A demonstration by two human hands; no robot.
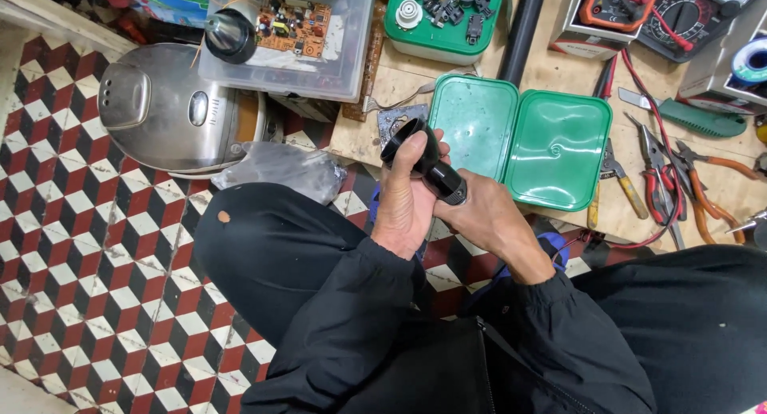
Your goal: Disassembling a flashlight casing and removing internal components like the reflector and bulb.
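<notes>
A black flashlight (423,160) lies across both of my hands, its wide head toward the upper left and its ribbed tail toward the lower right. My left hand (406,202) wraps around the head end. My right hand (486,220) grips the tail end, fingers curled under it. Both arms wear black sleeves and rest above my knees. Just beyond the hands, an open green plastic box (523,138) lies on the low wooden board (575,70).
A silver rice cooker (172,110) stands on the tiled floor at left, with a clear bin holding a circuit board (294,21) behind it. Pliers and cutters (663,178) lie at right, near a multimeter (679,14). A green tray of black parts (443,14) sits at top.
</notes>
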